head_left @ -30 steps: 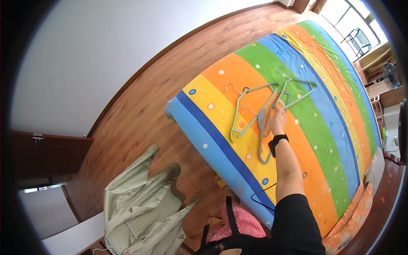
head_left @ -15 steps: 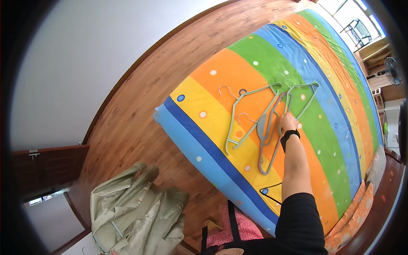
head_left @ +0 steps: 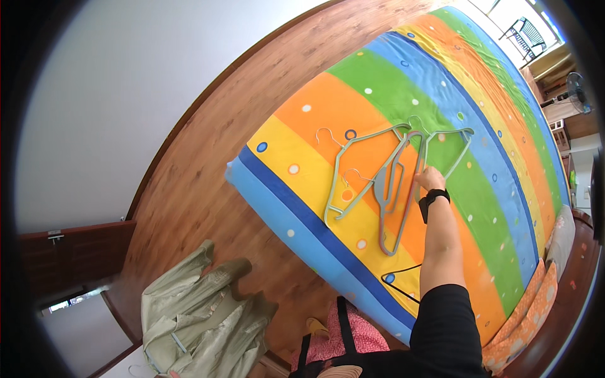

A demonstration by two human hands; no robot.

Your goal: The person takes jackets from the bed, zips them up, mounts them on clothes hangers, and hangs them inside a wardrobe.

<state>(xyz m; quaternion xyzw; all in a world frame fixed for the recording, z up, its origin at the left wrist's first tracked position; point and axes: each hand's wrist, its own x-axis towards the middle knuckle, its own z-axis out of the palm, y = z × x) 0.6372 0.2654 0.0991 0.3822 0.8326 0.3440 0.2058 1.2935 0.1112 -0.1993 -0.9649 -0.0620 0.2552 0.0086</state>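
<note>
My right hand [head_left: 431,180] reaches over the bed, its fingers closed on the right-hand green clothes hanger [head_left: 449,131]. A grey clothes hanger [head_left: 380,192] lies against it, close by the fingers; whether they touch it too is unclear. Left of these, another green clothes hanger [head_left: 336,169] with a metal hook rests on the sheet. At the lower left hangs a crumpled pale green garment [head_left: 208,321], with a hanger hook [head_left: 133,370] beside it. Only a sliver of my left hand [head_left: 174,374] shows at the bottom edge, holding the garment; most of its fingers are hidden.
The bed [head_left: 302,214] has a striped, spotted sheet. A thin black hanger [head_left: 401,288] lies near my forearm. Orange bedding [head_left: 523,315] is bunched at the right. Wooden floor [head_left: 214,151] runs along the left, and a pink cloth bag [head_left: 356,327] with black straps is below.
The right-hand green hanger has shifted slightly towards me with my right hand. At the lower left the garment has swung a little to the right and its folds have changed.
</note>
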